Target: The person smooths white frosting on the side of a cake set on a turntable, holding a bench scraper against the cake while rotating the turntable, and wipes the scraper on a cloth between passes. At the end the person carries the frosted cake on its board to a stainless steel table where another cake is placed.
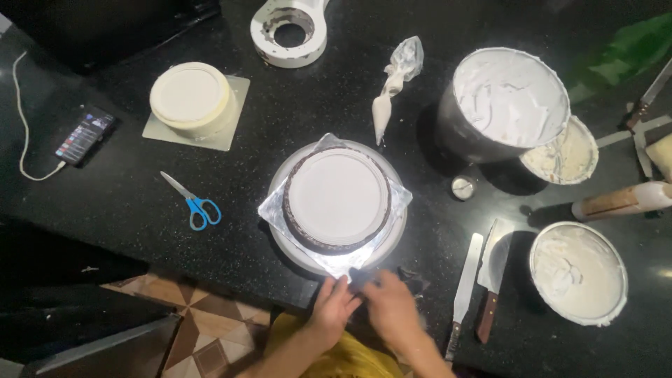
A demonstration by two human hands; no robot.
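Cake (339, 197), round, white-topped, dark-sided, sits on a square silver board (398, 199).

Sitting on the counter are two cakes (338, 198) (190, 96), three bowls of cream (509, 98) (578, 271) (564, 155), two palette knives (465, 283) (493, 269), one piping bag (393, 82), one pair of scissors (194, 203) and one phone (85, 134).

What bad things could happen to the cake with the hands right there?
The left hand and right hand meet at the near corner of the silver board; a tug might slide the dark cake off the turntable. A sleeve could also catch the spatula or knife lying beside them.
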